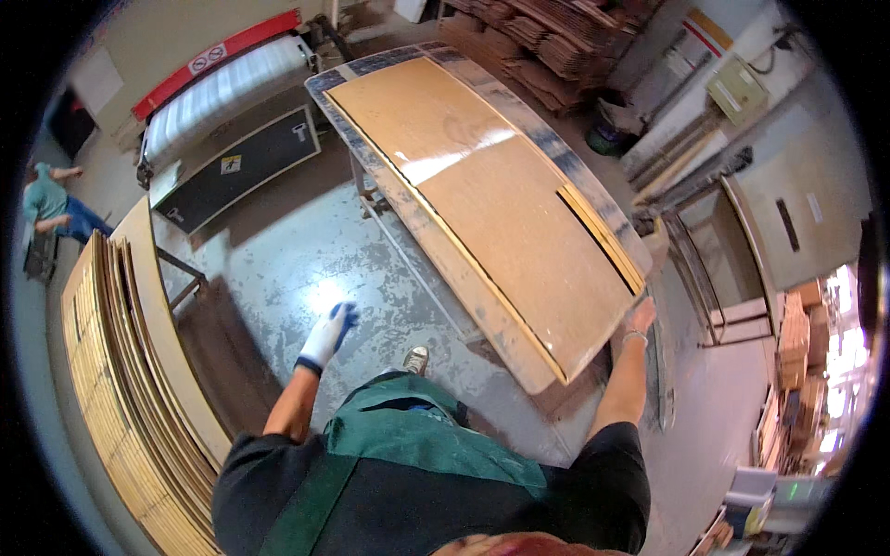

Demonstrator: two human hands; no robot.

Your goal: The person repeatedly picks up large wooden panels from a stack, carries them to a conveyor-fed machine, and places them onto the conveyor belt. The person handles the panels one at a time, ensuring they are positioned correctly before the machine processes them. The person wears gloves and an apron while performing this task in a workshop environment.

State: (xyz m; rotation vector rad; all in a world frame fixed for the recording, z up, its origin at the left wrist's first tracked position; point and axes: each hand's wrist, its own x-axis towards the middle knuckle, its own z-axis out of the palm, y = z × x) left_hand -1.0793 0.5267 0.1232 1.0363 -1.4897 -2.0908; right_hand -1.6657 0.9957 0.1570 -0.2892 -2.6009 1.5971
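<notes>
A large flat tan board (519,204) with a glossy surface lies on a long worktable (519,363) with a stained top. Thin yellow strips (603,236) rest along the board's right side, near its close end. My right hand (640,317), bare, is at the board's near right corner, beside the ends of these strips. Its fingers are too small and partly hidden to show whether they grip the edge. My left hand (326,338) wears a white glove with blue fingers. It hangs over the floor left of the table, fingers apart, with nothing in it.
Several thin boards (111,306) stand stacked at the left. A machine with a light roller bed (227,93) and a red bar is behind them. Brown sheets (542,46) are piled beyond the table. A metal frame (718,269) stands right. Another person (56,204) is far left.
</notes>
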